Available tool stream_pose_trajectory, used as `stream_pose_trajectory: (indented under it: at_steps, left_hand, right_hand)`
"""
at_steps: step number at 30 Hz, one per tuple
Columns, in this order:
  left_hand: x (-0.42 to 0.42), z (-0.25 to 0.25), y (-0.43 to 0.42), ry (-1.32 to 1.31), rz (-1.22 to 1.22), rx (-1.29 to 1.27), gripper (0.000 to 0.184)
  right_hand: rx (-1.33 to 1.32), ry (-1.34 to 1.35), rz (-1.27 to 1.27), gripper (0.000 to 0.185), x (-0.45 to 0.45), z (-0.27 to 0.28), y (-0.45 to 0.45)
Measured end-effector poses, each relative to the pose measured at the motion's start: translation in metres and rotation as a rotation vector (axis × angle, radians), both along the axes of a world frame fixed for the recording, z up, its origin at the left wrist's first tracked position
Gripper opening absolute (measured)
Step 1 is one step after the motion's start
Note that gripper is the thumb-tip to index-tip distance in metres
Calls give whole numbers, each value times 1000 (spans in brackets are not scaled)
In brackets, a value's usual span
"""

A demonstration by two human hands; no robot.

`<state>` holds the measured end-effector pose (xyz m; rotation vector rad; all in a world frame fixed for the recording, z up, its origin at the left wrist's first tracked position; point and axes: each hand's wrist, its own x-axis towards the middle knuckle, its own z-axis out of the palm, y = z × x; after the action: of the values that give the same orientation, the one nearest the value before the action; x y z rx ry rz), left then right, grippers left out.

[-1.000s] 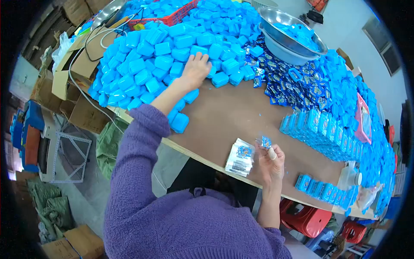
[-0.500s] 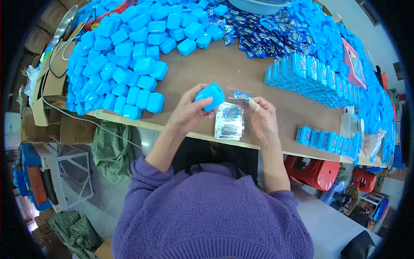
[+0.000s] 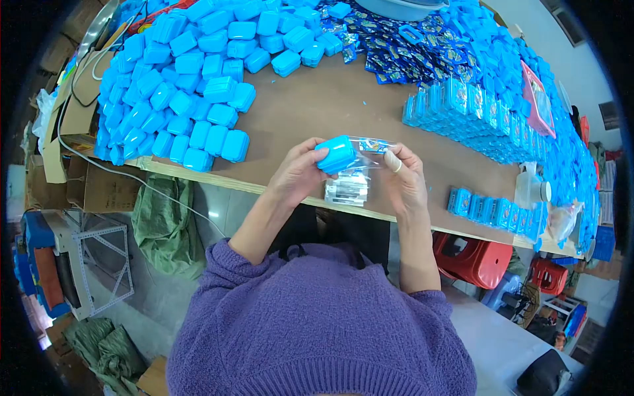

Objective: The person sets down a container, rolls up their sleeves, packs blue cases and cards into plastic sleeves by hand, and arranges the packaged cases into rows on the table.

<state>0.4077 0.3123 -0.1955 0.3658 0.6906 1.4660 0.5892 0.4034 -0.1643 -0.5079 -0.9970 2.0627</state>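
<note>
My left hand is closed round a small blue plastic box above the table's front edge. My right hand pinches a clear plastic bag with a printed blue label by its right end. The box's right end meets the bag's opening; how far inside it sits I cannot tell. Below the hands lies a stack of printed clear bags, partly covered by them.
A large heap of blue boxes covers the table's left. Dark blue printed packets lie at the back. Bagged boxes stand in rows at right, with a shorter row near the front edge. A red stool is below.
My left hand has moved right with the blue box, bringing it against the bag. The bag is now stretched between both hands. The view has shifted slightly.
</note>
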Motion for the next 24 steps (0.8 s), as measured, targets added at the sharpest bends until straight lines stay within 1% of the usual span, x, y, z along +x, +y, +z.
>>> stream_pose_trajectory:
  at_steps: [4,7,9,12,15,16,20,23,24]
  left_hand:
    - [-1,1,-2,43,-9,-10,24]
    - [-3,1,-5,106,-23,-22,26]
    - [-3,3,-6,136,-29,-28,28]
    - [-1,8,-8,287,-20,-17,35]
    - [1,12,-8,352,23,31,40]
    - [2,13,-9,386,44,55,42]
    - [8,16,-8,405,76,100,43]
    - [9,18,-9,424,102,94,44]
    - [10,20,-9,434,116,92,44]
  right_hand:
    - [-17,19,28,9,5,-12,2]
    - [101,-166,-10,6,9,-19,2]
    - [121,-170,-8,6,8,-13,-2]
    - [164,-175,-6,5,7,-3,-5]
    - [285,-187,75,7,8,-1,-5]
    - [286,-188,77,7,8,-2,-4]
    - [276,-88,25,10,10,-9,-2]
    - [488,-205,-100,20,11,-7,-2]
    - [492,-205,-100,20,9,-6,-2]
